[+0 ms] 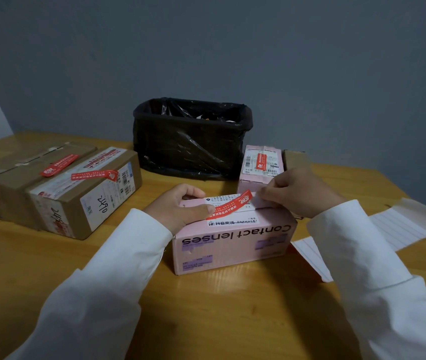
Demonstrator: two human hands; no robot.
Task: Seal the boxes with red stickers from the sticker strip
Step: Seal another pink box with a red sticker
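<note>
Head view: wooden table (37, 255); grey wall (258, 48); black-lined bin (188, 146).

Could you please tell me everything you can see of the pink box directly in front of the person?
The pink box is rectangular cardboard, closed, lying flat on the wooden table. "Contact lenses" reads upside down on its near side. White labels and a red sticker lie slantwise across its top. The left hand grips its left end; the right hand pinches at its top right.

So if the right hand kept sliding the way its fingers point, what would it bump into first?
The right hand points left along the top of the pink box. It would probably meet the red sticker first, then the left hand holding the sticker's other end. Depth is hard to judge from one view.
</note>
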